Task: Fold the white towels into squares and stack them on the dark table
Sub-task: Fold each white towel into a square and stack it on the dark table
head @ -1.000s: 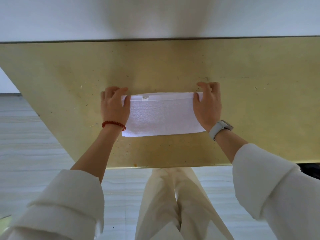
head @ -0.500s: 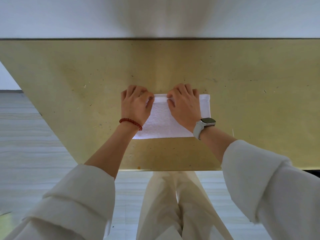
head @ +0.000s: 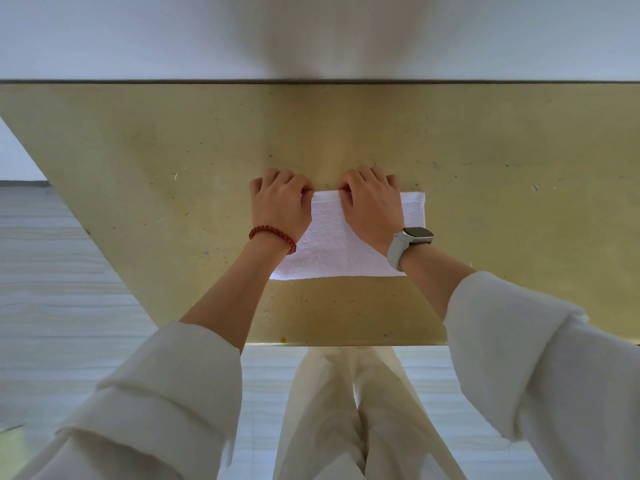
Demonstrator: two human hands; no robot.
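Against a pale wall, the yellowish table (head: 485, 140) carries the white towel (head: 332, 247) — a second ago a long strip, now folded near-square — with left hand (head: 278, 207) and right hand (head: 372, 206) curled, pinching its far edge, so stacking looks next.

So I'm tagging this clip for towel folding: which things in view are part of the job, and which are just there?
Part of the job:
towel, white, folded, flat on the table
left hand, gripping the towel's far edge
right hand, gripping the same edge
table

Just there:
red bracelet on the left wrist
watch on the right wrist
floor
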